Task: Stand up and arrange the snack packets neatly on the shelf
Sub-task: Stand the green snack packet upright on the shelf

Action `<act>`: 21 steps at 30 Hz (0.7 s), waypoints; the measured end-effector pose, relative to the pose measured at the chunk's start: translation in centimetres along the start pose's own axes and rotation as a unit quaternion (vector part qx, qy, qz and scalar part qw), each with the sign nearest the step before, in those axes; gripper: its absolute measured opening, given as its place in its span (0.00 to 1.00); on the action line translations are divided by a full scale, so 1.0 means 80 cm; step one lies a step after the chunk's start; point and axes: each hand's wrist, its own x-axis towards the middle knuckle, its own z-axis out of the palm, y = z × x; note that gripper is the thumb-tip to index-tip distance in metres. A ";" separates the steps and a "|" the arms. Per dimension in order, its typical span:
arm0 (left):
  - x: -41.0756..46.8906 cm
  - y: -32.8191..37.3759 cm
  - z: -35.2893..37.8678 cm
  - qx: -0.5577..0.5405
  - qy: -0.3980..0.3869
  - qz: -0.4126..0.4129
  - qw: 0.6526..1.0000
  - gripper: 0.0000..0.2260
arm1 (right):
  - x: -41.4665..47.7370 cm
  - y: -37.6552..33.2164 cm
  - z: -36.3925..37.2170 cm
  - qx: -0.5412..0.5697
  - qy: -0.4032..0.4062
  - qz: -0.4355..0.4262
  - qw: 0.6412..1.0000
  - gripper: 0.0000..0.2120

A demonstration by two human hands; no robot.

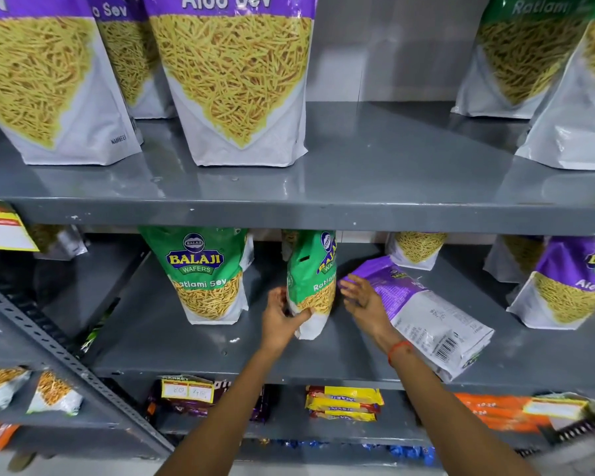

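On the middle shelf (pixel 172 341), my left hand (pixel 282 319) grips the lower part of a green Ratlami Sev packet (pixel 313 276), which stands upright and turned a little to the side. My right hand (pixel 361 302) hovers with spread fingers just right of that packet, over the top end of a purple Aloo Sev packet (pixel 430 314) lying flat, back side up. Another green Ratlami Sev packet (pixel 205 273) stands upright to the left. A purple Aloo Sev packet (pixel 571 283) stands at the far right.
The upper shelf (pixel 375 173) carries upright purple Aloo Sev packets (pixel 234 77) on the left and green packets (pixel 526 53) on the right, with a gap between. Biscuit packs (pixel 344 403) and orange packets (pixel 495 412) lie on the lower shelf. A slotted upright (pixel 49 334) runs diagonally at the left.
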 end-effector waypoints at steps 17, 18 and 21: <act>0.031 -0.012 -0.046 0.016 -0.043 -0.041 0.998 0.23 | 0.006 0.027 0.022 -0.149 0.018 -0.015 0.989 0.37; 0.022 -0.009 -0.040 0.008 -0.029 -0.028 0.999 0.25 | 0.004 0.027 0.021 -0.154 0.017 -0.017 0.988 0.37; -0.013 0.003 -0.014 0.078 0.038 0.065 0.994 0.31 | -0.018 0.009 0.022 -0.161 0.096 -0.101 0.977 0.32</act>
